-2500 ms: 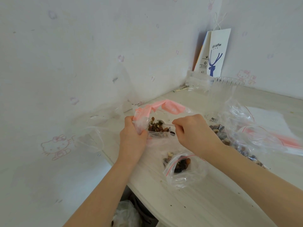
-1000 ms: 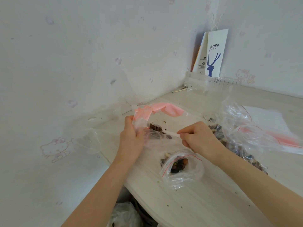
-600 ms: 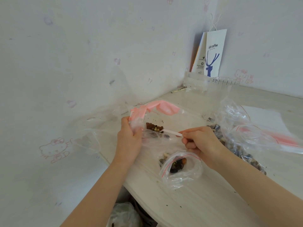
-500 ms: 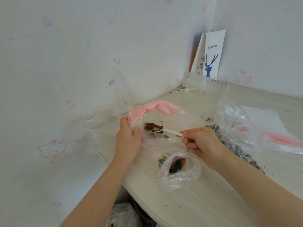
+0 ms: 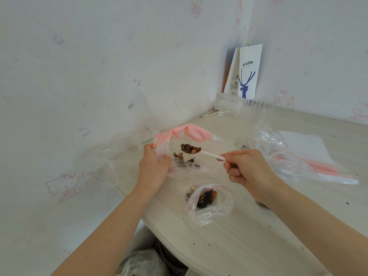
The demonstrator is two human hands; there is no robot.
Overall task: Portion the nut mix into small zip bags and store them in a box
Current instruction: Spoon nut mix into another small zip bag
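Now the pale table (image 5: 258, 246) fills the lower right, set into a wall corner where a white paper bag (image 5: 249, 74) stands. Loose clear bags (image 5: 294, 160) lie on its right side. The left hand (image 5: 153, 168) grips the bunched edge of a big bag (image 5: 197, 134) with a pink top, fingers curled round the plastic. The right hand (image 5: 247, 170) pinches a white spoon (image 5: 211, 154) by its handle end. Just in front of both hands, a small zip bag (image 5: 217, 208) lies on the table with some nut mix (image 5: 206, 198) inside. The spoon's bowl, heaped with more mix, hovers inside the big bag's mouth.
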